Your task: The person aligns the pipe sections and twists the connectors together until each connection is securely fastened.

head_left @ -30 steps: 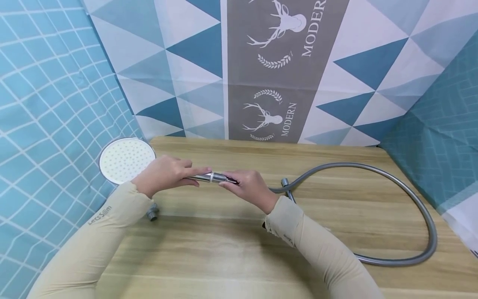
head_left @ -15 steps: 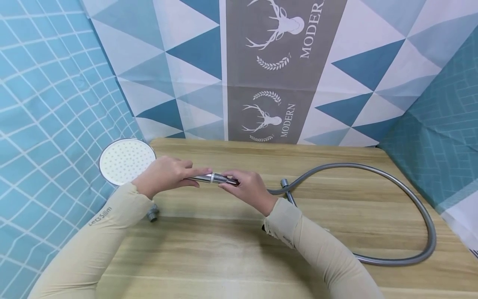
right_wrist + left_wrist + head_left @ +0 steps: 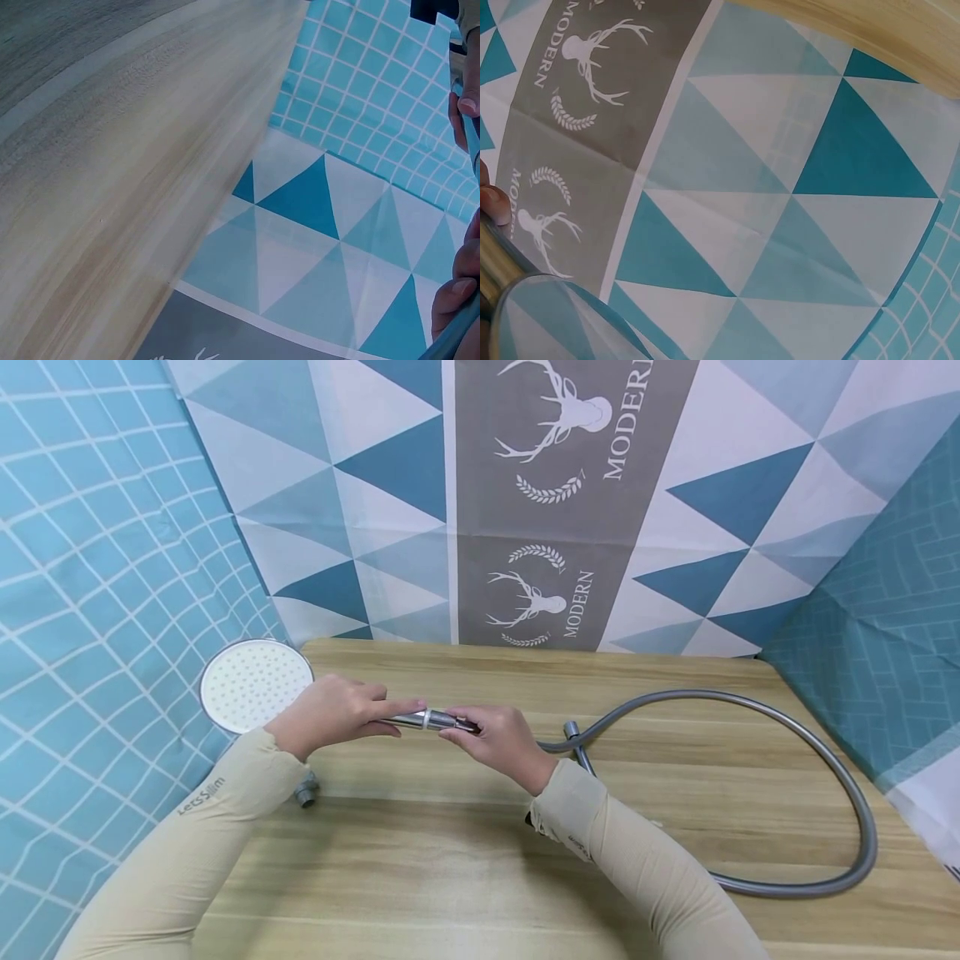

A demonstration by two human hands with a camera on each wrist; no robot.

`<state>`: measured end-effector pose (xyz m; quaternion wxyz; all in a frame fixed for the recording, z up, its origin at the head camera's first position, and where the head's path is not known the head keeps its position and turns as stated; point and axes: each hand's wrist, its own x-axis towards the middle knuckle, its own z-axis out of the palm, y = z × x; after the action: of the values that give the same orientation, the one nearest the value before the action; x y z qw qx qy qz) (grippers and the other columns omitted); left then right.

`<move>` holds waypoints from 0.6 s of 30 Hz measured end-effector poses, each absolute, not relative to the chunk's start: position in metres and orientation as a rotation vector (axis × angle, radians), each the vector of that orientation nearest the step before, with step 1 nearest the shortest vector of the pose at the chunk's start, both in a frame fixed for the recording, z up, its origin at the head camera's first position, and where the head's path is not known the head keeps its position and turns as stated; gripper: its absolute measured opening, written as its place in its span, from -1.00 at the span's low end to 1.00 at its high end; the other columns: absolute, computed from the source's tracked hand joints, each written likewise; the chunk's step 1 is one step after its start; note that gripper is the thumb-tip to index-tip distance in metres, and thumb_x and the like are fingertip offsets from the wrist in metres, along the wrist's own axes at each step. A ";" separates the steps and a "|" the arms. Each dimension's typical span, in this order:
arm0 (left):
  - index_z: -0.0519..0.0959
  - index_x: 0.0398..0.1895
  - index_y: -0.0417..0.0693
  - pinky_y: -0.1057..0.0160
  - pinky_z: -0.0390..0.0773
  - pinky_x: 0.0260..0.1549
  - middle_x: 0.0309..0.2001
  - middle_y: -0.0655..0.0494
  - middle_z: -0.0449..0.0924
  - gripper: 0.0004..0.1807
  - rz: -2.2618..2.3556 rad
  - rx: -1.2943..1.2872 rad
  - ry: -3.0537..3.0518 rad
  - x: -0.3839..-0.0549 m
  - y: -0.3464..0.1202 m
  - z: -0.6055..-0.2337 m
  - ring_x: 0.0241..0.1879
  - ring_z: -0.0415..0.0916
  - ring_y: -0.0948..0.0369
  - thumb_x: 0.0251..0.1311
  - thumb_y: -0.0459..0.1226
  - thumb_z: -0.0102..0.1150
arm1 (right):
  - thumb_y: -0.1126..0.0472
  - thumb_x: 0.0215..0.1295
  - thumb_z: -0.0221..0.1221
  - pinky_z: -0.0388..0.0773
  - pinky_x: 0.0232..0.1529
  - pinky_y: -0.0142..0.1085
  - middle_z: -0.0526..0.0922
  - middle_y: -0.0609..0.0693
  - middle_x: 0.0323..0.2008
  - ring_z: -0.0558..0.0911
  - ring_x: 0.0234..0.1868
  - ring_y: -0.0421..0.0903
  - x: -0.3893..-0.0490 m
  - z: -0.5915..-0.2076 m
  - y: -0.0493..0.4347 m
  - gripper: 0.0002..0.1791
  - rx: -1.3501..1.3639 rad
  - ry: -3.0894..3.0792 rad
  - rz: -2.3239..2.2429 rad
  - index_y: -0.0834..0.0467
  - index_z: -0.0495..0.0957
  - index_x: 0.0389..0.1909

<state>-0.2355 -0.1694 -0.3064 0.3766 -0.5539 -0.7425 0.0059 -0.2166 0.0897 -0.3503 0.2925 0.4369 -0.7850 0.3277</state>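
Observation:
My left hand (image 3: pixel 337 714) grips the chrome handle of a shower head (image 3: pixel 255 685), its index finger lying along the handle. The round white spray face tilts up at the left. Pinched between the thumb and fingers of my right hand (image 3: pixel 498 735) is the chrome hose connector (image 3: pixel 442 719), in line with the handle's end and beside a pale ring. From behind that hand the grey shower hose (image 3: pixel 675 695) runs out to the right. The left wrist view shows the shower head's mirror-like back (image 3: pixel 562 322); the right wrist view has right-hand fingers (image 3: pixel 454 296) at its edge.
The hose loops widely over the right side of the wooden table (image 3: pixel 435 877). A chrome fitting (image 3: pixel 572 729) sticks out beside the hose, right of my right hand. Another grey fitting (image 3: pixel 306 789) lies below my left wrist. Patterned sheets (image 3: pixel 390 543) stand behind and at both sides.
My right thumb and fingertips have shifted slightly on the connector. The left hand and the shower head have stayed in place, and the hose lies almost the same.

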 end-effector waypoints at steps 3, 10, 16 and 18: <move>0.56 0.07 0.25 0.37 0.05 -0.85 -0.68 0.16 0.31 -0.53 0.014 -1.415 -1.903 -0.235 -0.169 -0.305 -0.79 -0.07 0.31 0.46 0.14 -0.33 | 0.26 0.04 0.44 0.43 -0.54 -0.52 0.75 0.06 -0.40 0.52 -0.61 -0.27 -0.216 -0.351 0.090 -0.71 1.168 -2.097 0.883 0.31 0.70 -0.21; 0.56 0.07 0.28 0.37 0.03 -0.84 -0.67 0.17 0.32 -0.52 0.026 -1.407 -1.922 -0.234 -0.168 -0.304 -0.79 -0.10 0.31 0.48 0.14 -0.38 | 0.26 0.07 0.41 0.35 -0.57 -0.54 0.71 0.03 -0.49 0.43 -0.65 -0.29 -0.216 -0.351 0.091 -0.74 1.186 -2.089 0.888 0.31 0.70 -0.23; 0.57 0.04 0.27 0.37 0.01 -0.83 -0.67 0.17 0.32 -0.51 0.025 -1.406 -1.930 -0.235 -0.167 -0.305 -0.79 -0.09 0.31 0.48 0.14 -0.38 | 0.26 0.10 0.39 0.32 -0.59 -0.54 0.68 0.00 -0.54 0.40 -0.66 -0.30 -0.217 -0.351 0.092 -0.75 1.181 -2.104 0.895 0.31 0.69 -0.23; 0.57 0.05 0.27 0.38 0.01 -0.83 -0.67 0.18 0.31 -0.52 0.026 -1.406 -1.930 -0.235 -0.166 -0.304 -0.79 -0.09 0.31 0.48 0.13 -0.38 | 0.26 0.10 0.39 0.32 -0.59 -0.54 0.68 0.00 -0.53 0.40 -0.66 -0.30 -0.217 -0.352 0.092 -0.76 1.177 -2.108 0.899 0.31 0.69 -0.23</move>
<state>-0.2352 -0.1664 -0.3044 0.3678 -0.5474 -0.7516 0.0100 -0.2166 0.0924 -0.3516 0.2787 0.4387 -0.7858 0.3352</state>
